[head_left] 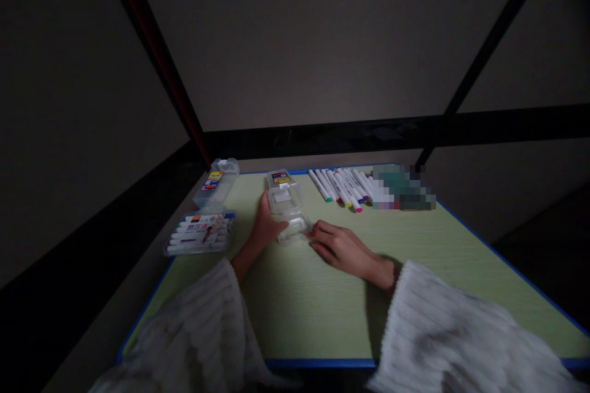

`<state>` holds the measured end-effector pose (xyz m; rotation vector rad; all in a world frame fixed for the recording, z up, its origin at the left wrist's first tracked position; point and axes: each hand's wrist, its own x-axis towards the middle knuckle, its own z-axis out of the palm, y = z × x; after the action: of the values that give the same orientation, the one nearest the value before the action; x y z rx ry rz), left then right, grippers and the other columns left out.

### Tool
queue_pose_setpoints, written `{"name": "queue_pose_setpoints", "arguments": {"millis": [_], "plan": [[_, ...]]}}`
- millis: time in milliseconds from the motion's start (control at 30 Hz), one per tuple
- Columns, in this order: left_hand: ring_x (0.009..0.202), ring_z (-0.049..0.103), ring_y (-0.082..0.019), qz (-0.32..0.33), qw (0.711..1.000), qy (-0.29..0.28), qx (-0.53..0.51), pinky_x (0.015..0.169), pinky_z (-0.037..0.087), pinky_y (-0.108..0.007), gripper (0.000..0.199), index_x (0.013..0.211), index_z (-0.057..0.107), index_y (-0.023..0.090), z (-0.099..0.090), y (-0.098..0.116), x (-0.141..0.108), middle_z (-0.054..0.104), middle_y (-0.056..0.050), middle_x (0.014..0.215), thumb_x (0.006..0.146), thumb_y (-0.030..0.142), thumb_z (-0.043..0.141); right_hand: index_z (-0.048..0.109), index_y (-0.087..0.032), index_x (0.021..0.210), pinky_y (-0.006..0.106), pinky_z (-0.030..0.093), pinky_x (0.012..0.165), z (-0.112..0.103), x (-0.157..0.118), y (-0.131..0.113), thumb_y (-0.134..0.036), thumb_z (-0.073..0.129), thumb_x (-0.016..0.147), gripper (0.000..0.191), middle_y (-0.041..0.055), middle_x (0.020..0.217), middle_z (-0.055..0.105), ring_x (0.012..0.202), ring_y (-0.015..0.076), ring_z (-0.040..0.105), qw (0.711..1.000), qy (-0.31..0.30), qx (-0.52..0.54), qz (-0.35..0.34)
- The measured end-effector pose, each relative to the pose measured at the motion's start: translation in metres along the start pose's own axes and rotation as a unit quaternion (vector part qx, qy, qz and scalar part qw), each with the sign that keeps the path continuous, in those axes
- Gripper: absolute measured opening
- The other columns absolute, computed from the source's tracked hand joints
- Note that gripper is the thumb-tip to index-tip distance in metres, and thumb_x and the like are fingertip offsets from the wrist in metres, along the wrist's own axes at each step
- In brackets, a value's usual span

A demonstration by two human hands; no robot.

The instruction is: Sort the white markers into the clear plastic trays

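Left hand (266, 221) part-curled round the left side of the clear box (294, 227), thumb across its near part; box open, mid-table (313, 313). Right hand (343, 250) half-closed, fingertips at box's right edge; whether pinching, cannot tell. Labelled case (279, 178) just behind. Loose markers (343, 188) lie right of it. Marker pack (201, 234) at left, empty-looking case (220, 187) beyond.

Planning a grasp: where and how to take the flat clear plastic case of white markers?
I'd grip the case at its right end, from the right, thumb on top: it lies flat, with bare tabletop beside that end.
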<state>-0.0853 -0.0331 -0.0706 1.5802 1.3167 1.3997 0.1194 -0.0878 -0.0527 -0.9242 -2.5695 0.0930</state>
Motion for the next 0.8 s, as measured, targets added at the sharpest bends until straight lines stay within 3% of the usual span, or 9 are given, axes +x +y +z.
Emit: {"name": "queue_pose_setpoints", "arguments": {"millis": [267,633,800], "plan": [[0.093,0.056,-0.016,-0.040,0.998,0.047,0.028,0.081,0.047,-0.029,0.068,0.112,0.039,0.019,-0.005,0.005,0.004,0.058,-0.004,0.101,0.048,-0.004,0.044,0.039,-0.019,0.128,0.035,0.045,0.086,0.001,0.001,0.001,-0.018,0.044,0.083,0.045,0.0092,0.109,0.050,0.102,0.0205,0.048,0.999,-0.024,0.023,-0.009],[0.075,0.057,-0.011,-0.102,0.986,0.116,0.070,0.062,0.046,-0.020,0.060,0.110,0.036,0.019,-0.023,-0.010,0.016,0.056,-0.001,0.088,0.056,-0.006,0.034,0.039,-0.019,0.129,0.038,0.044,0.089,0.002,0.000,0.002,-0.019,0.042,0.084,0.045,0.0099,0.115,0.046,0.105,0.0207,0.047,0.999,-0.029,0.033,-0.010],[0.073,0.055,-0.010,-0.085,0.981,0.131,0.111,0.064,0.045,-0.020,0.062,0.111,0.035,0.020,-0.031,-0.022,0.022,0.054,0.000,0.087,0.056,-0.008,0.035,0.041,-0.018,0.127,0.038,0.044,0.089,0.002,0.000,0.002,-0.019,0.042,0.084,0.043,0.0100,0.114,0.046,0.105,0.0206,0.046,0.999,-0.032,0.031,-0.012]]}}
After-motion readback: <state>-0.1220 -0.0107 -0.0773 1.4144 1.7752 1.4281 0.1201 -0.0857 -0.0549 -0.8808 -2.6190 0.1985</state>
